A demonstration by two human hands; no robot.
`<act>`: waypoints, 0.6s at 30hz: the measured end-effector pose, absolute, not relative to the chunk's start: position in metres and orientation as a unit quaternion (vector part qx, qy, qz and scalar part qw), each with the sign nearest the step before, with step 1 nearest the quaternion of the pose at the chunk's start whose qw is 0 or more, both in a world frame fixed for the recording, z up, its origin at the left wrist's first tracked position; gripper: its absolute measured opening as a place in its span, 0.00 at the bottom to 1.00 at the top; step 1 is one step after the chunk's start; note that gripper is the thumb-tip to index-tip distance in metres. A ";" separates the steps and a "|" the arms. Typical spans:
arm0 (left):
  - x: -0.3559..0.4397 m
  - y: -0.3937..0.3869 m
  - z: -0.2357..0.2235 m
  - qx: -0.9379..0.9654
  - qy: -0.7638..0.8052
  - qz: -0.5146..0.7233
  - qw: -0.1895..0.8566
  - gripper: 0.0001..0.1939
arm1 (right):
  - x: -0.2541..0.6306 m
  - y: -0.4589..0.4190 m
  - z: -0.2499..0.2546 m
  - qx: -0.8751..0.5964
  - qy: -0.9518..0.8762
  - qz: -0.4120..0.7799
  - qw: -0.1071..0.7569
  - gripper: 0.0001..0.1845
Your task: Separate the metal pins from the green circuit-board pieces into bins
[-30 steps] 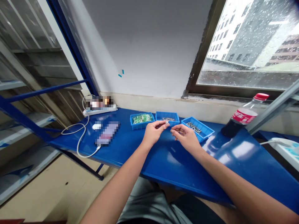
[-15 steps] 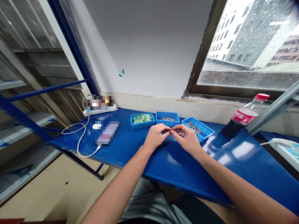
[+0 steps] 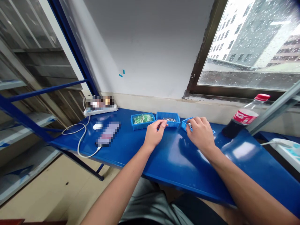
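Head view: pinches left hand (image 3: 153, 134) narrow near middle bin (image 3: 174, 125); holds right hand (image 3: 201, 135) over rightmost bin (image 3: 184, 125), cannot tell its grip.

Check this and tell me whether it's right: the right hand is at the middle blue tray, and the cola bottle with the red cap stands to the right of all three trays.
Not quite: the head view shows the right hand at the rightmost blue tray, not the middle one. The cola bottle does stand to the right of all three.
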State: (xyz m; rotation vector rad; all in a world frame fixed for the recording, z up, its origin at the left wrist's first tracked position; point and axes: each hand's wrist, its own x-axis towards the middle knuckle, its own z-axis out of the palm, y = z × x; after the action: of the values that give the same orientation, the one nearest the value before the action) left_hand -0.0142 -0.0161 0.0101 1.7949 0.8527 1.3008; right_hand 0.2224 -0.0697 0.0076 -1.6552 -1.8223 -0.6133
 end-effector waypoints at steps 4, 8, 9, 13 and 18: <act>-0.016 -0.006 0.011 0.581 0.330 0.556 0.494 0.30 | 0.202 -0.072 0.003 -0.551 -0.762 -0.141 0.307 0.15; -0.023 0.004 0.014 0.514 0.333 0.593 0.522 0.35 | 0.167 -0.079 -0.006 -0.446 -0.846 0.011 0.293 0.19; -0.025 0.006 0.014 0.505 0.337 0.603 0.518 0.36 | 0.159 -0.081 -0.008 -0.426 -0.858 0.040 0.283 0.21; -0.035 0.012 0.016 0.466 0.358 0.641 0.494 0.38 | 0.136 -0.083 -0.010 -0.376 -0.890 0.114 0.234 0.29; -0.039 0.016 0.015 0.440 0.383 0.661 0.472 0.39 | 0.126 -0.081 -0.006 -0.329 -0.915 0.127 0.198 0.28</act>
State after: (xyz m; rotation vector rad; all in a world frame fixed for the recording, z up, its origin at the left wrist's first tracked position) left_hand -0.0391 0.0164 0.0151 1.0784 0.9368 1.6187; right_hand 0.1258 -0.0812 -0.0061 -0.9206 -2.5599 0.3567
